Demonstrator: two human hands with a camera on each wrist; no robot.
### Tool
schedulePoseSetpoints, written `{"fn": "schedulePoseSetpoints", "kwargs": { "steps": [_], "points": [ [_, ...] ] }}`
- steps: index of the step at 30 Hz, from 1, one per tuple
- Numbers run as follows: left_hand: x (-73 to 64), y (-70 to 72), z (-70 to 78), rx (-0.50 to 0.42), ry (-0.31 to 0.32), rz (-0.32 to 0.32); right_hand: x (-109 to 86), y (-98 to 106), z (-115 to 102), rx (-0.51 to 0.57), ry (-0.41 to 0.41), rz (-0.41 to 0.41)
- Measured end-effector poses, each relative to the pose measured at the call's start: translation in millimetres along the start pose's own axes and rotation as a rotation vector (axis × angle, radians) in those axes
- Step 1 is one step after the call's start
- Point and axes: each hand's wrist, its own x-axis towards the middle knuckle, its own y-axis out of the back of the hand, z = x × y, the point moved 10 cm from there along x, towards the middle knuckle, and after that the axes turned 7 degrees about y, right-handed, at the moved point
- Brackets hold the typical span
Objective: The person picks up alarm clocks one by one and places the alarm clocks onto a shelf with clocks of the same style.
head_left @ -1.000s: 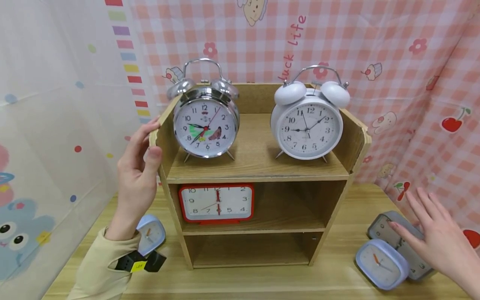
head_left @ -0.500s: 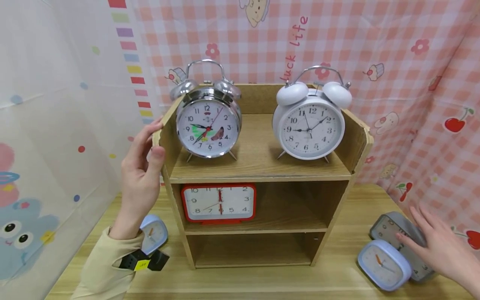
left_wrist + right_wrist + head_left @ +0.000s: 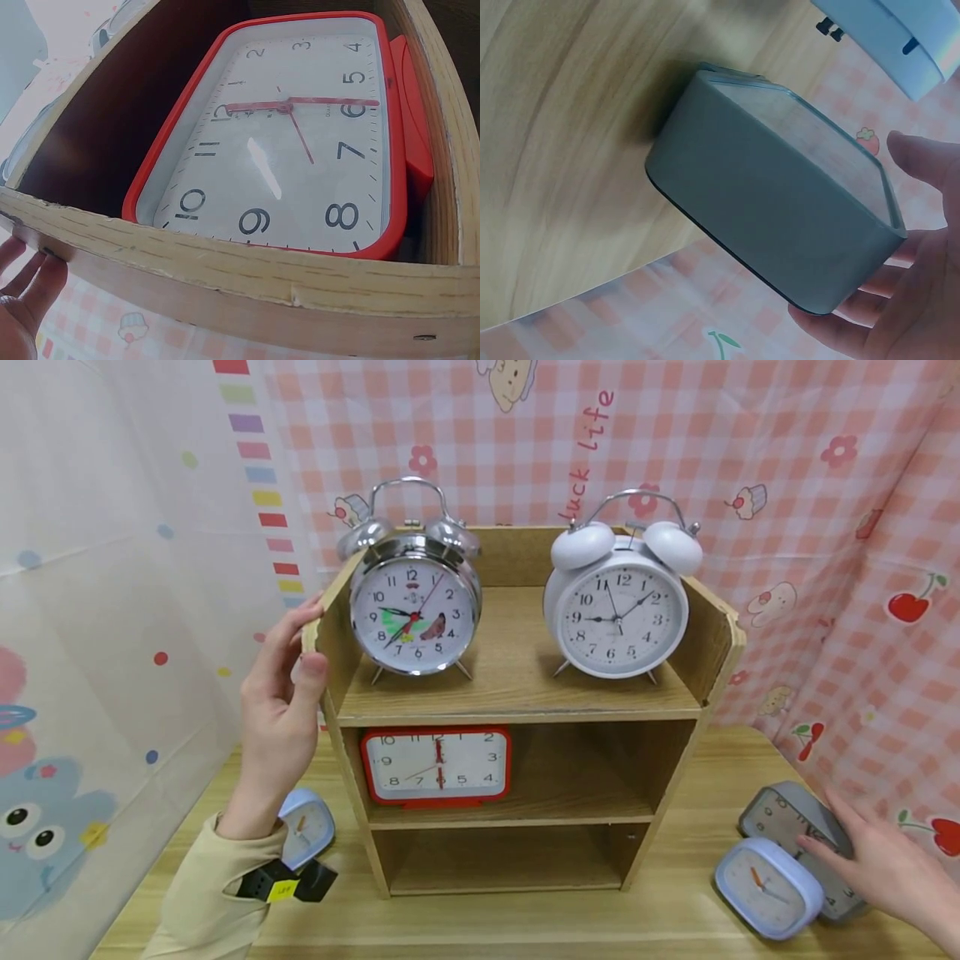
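My left hand (image 3: 277, 714) rests on the left side panel of a small wooden shelf (image 3: 517, 718), thumb at its front edge. In the left wrist view, fingertips (image 3: 45, 281) touch the panel's outer face. A red-framed clock (image 3: 262, 165) stands in the middle compartment. Off to the right, my right hand (image 3: 877, 860) reaches around a grey clock (image 3: 780, 814) on the table. In the right wrist view, fingers (image 3: 832, 330) lie at the grey clock's end while the thumb stands apart from it. A light-blue clock (image 3: 768, 893) sits just in front, overlapping the grey one.
On the shelf's top stand a silver twin-bell alarm clock (image 3: 416, 618) at left and a white twin-bell alarm clock (image 3: 615, 627) at right. Another light-blue clock (image 3: 309, 831) sits left of the shelf, partly behind the left wrist. Checked cloth (image 3: 480, 460) hangs behind.
My right hand has come down from above the grey clock to its far right side. The left hand stays on the shelf panel, and the clocks have not moved.
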Motion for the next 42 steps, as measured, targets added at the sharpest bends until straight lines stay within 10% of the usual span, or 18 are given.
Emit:
{"fn": "schedulePoseSetpoints", "kwargs": {
  "steps": [33,42],
  "points": [
    [0.5,1.8,-0.3,-0.006,0.002,0.005,4.8,-1.1,0.5,0.000,-0.020,-0.021],
    [0.1,0.9,-0.4,0.012,0.005,0.004,-0.5,24.8,-12.4,-0.008,0.025,0.163]
  ]
}}
